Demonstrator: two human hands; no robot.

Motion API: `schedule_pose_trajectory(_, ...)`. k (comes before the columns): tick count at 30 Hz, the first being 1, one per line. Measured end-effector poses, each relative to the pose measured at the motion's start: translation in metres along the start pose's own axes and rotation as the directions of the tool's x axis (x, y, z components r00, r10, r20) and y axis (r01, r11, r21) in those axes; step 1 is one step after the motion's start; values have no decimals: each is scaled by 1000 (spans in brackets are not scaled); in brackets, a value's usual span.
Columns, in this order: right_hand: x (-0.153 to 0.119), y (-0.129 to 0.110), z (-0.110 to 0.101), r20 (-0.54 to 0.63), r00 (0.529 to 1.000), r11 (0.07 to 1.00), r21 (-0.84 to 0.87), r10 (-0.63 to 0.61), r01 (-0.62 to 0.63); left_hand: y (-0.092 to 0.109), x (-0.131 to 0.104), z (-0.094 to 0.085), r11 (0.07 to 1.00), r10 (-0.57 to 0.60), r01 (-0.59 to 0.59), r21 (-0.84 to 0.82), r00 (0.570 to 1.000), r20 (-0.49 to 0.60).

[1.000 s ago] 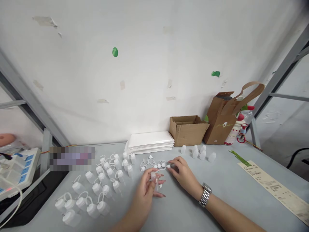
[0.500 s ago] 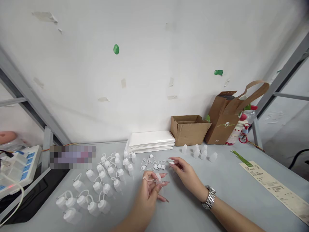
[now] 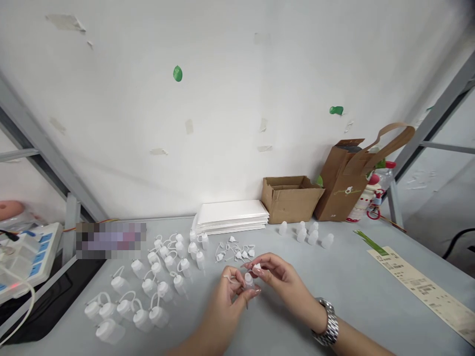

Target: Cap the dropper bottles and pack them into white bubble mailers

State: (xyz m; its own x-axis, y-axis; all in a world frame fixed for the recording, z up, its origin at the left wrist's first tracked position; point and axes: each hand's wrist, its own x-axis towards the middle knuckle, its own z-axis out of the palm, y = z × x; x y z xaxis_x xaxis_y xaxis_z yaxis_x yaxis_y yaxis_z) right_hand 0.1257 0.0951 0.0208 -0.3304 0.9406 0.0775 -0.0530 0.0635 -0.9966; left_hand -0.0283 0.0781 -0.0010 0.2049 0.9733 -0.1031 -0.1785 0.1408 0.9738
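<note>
Between the fingers of my left hand (image 3: 230, 292) is a small translucent plastic bottle (image 3: 249, 281), held upright. A thin white strap (image 3: 229, 280) loops out over the same fingers. My right hand (image 3: 284, 278), with a metal watch at the wrist, pinches a small white needle-tip cap (image 3: 257, 267) just above and beside the bottle's mouth. Whether cap and bottle touch is not clear. Just beyond the hands lie several loose white caps (image 3: 239, 255) with thin straps. To the left stand several capped bottles (image 3: 158, 316) with looped straps.
Several uncapped bottles (image 3: 312, 237) stand at the back right, before a cardboard box (image 3: 293, 205) and a brown paper bag (image 3: 341, 188). A stack of white envelopes (image 3: 232, 217) lies against the wall. A power strip (image 3: 42, 257) is far left; a printed paper strip (image 3: 419, 287) lies right.
My right hand has moved left and nearer from the loose caps, bringing the white cap to the bottle. My left hand has turned the bottle upright and closed more around it.
</note>
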Motion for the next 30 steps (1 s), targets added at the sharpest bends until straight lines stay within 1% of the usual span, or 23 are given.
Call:
schedule_pose_trajectory(2,-1,2,2,-15,1000,997,-78,-24,23,-1,-1,-1,998,14,-14,64,1000,-4)
schedule_pose_trajectory(4,-1,3,2,-34,999,992,-120,-36,32,-1,-3,-1,994,14,-15,112,1000,12)
schedule_pose_trajectory(8,0,4,1,-72,996,990,-129,-59,49,-1,-3,-2,984,0,-8,180,999,40)
schedule_pose_trajectory(11,1,5,2,-47,995,990,-116,-91,85,-3,-3,-2,973,4,-15,229,999,48)
schedule_pose_trajectory(14,2,7,1,-12,994,984,-142,-110,107,-4,-4,-3,962,16,-29,271,999,51)
schedule_pose_trajectory(17,4,8,-1,16,995,983,-152,-100,101,-3,-6,-4,948,50,-49,313,999,4)
schedule_pose_trajectory(20,5,7,-4,39,996,989,-126,-75,79,-1,-8,-4,961,57,-56,271,998,3)
schedule_pose_trajectory(23,4,4,-7,79,996,992,-116,-49,58,-3,-8,-3,980,67,-79,182,995,70)
schedule_pose_trajectory(26,3,0,-7,77,996,977,-206,-46,61,-5,-8,-4,983,80,-95,155,991,105)
schedule_pose_trajectory(28,2,-1,-5,48,997,951,-302,-62,74,-5,-8,-5,971,95,-113,211,991,95)
schedule_pose_trajectory(30,0,0,-2,6,996,917,-391,-90,85,-4,-7,-6,942,125,-138,305,990,64)
